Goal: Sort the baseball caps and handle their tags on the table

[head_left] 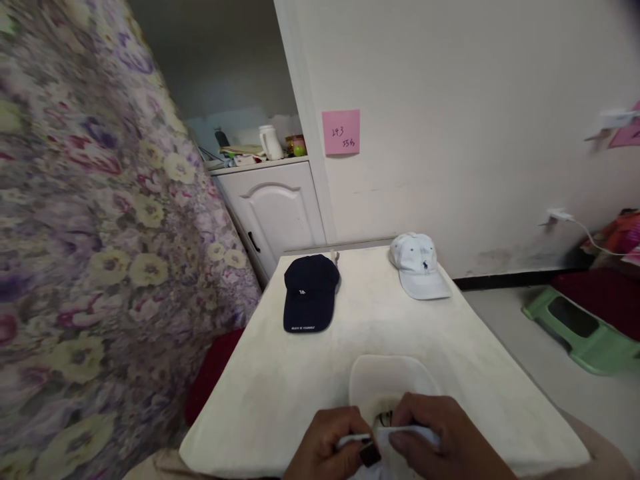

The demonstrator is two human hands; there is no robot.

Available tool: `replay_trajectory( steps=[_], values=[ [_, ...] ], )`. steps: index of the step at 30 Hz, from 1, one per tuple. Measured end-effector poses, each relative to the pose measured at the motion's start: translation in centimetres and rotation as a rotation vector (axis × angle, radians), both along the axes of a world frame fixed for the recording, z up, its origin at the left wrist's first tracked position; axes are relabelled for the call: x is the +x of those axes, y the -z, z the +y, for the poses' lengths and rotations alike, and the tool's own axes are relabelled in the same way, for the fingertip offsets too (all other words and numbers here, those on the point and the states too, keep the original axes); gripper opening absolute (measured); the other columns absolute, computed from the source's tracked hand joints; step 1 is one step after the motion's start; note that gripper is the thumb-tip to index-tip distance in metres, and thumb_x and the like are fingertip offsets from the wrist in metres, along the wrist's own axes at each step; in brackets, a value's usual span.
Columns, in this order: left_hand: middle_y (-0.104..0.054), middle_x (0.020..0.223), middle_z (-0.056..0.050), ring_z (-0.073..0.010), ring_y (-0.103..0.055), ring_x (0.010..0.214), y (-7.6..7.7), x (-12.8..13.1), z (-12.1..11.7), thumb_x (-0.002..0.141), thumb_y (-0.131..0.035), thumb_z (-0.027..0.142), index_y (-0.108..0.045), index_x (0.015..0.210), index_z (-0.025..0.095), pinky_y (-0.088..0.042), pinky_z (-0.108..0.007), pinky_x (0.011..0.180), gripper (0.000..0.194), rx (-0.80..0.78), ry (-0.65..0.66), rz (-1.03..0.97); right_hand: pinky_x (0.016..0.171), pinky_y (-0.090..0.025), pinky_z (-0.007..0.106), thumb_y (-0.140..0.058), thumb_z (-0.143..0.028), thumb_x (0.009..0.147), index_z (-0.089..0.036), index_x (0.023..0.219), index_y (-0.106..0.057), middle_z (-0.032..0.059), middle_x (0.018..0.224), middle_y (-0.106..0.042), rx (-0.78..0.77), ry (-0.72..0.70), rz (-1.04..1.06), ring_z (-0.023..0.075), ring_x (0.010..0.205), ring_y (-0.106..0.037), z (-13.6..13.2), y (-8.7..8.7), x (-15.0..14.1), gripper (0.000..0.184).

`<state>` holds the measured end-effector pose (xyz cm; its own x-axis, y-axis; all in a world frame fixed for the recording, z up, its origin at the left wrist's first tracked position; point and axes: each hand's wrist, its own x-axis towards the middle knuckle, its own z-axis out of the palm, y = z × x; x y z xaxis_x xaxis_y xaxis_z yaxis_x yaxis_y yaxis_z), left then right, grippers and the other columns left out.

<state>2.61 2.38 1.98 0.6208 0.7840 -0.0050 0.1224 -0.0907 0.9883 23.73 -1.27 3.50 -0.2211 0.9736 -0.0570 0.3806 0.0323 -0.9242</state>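
1. Clamped on one white cap (393, 378), the left hand (325, 440) pinched one strap end (351, 439) beside a single dark buckle (370, 452), while the right hand (443, 427) pinched a second strap piece (413, 433) between thumb and fingers.
2. That white cap lay at the near edge of one cream-topped table (260, 380), its brim pointing away from the person.
3. Two other caps sat farther back, well apart: one navy cap (311, 293) at left, one pale blue cap (417, 267) at right, three in all.
4. One green stool (595, 343) stood right of the table.
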Motion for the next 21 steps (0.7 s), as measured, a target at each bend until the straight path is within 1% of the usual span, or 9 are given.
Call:
replay_trajectory(
  steps=[5,9,12,17,21],
  values=[
    [-0.058,0.067,0.002,-0.0127,-0.048,0.063,0.2,0.2,0.0,0.086,-0.069,0.052,-0.072,0.073,0.019,-0.037,-0.024,0.062,0.036,0.018,-0.034,0.016,0.067,-0.043,0.031,-0.060,-0.030,0.080,-0.021,0.069,-0.061,0.0004,0.067,-0.066,-0.051,0.032,0.040,0.0206,0.072,-0.060,-0.1,0.0,0.0,0.014],
    [-0.058,0.067,0.002,-0.0129,-0.049,0.064,0.5,0.1,0.0,0.085,-0.069,0.049,-0.072,0.071,0.019,-0.036,-0.024,0.063,0.033,0.031,-0.048,0.055,0.068,-0.042,0.031,-0.061,-0.033,0.080,-0.022,0.070,-0.060,-0.0015,0.065,-0.060,-0.106,0.014,0.109,0.0195,0.070,-0.057,0.0,0.6,0.0,0.015],
    [-0.059,0.066,0.002,-0.0135,-0.050,0.064,0.6,0.0,0.0,0.085,-0.069,0.052,-0.072,0.071,0.018,-0.036,-0.024,0.062,0.036,0.018,-0.037,0.053,0.066,-0.041,0.031,-0.062,-0.036,0.080,-0.021,0.071,-0.060,-0.0020,0.064,-0.057,-0.137,-0.017,0.177,0.0195,0.069,-0.056,0.1,1.1,-0.1,0.017],
    [-0.058,0.066,0.002,-0.0142,-0.052,0.066,0.8,0.0,0.0,0.084,-0.068,0.058,-0.072,0.071,0.019,-0.037,-0.025,0.065,0.042,0.050,-0.058,0.086,0.068,-0.044,0.032,-0.062,-0.034,0.079,-0.021,0.074,-0.062,-0.0019,0.067,-0.057,-0.187,0.003,0.198,0.0197,0.070,-0.058,0.0,1.6,-0.1,0.014],
    [-0.056,0.065,0.002,-0.0138,-0.050,0.064,0.8,0.0,0.0,0.085,-0.066,0.060,-0.071,0.070,0.018,-0.036,-0.025,0.063,0.045,0.051,-0.050,0.086,0.063,-0.044,0.031,-0.061,-0.033,0.080,-0.022,0.070,-0.059,-0.0021,0.062,-0.055,-0.172,-0.060,0.223,0.0196,0.066,-0.057,0.2,2.0,0.0,0.015]
  ],
)
